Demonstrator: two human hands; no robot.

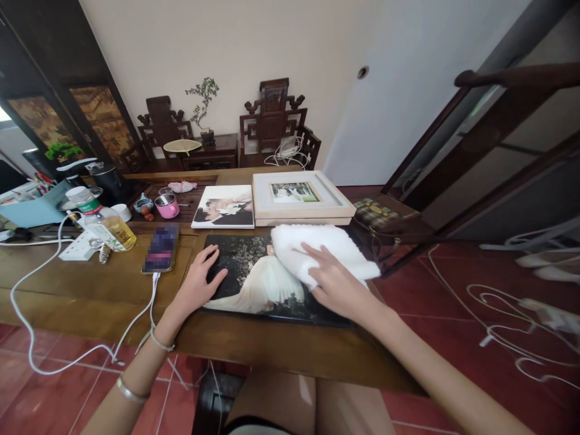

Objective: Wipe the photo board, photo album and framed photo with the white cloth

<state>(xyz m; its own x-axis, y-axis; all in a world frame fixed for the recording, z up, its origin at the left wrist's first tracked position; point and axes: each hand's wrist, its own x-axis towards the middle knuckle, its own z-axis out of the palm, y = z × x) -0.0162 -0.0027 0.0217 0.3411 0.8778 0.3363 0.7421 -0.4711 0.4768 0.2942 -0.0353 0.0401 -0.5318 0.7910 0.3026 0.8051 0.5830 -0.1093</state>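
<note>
A dark framed photo print (267,284) of a figure in a pale gown lies flat on the wooden table in front of me. My left hand (203,278) rests on its left edge, fingers spread. On the print's right side, my right hand (333,278) presses a fluffy white towel (317,241) against the surface, with the index finger stretched forward and the other fingers bent into the cloth. The towel covers the print's upper right part.
Behind the print lie a smaller photo panel (224,206) and a boxed white picture frame (303,196). To the left are a phone (161,249) on a charging cable, a bottle (113,226), a power strip (78,246) and a pink cup (167,207). A bag (380,220) sits right of the table.
</note>
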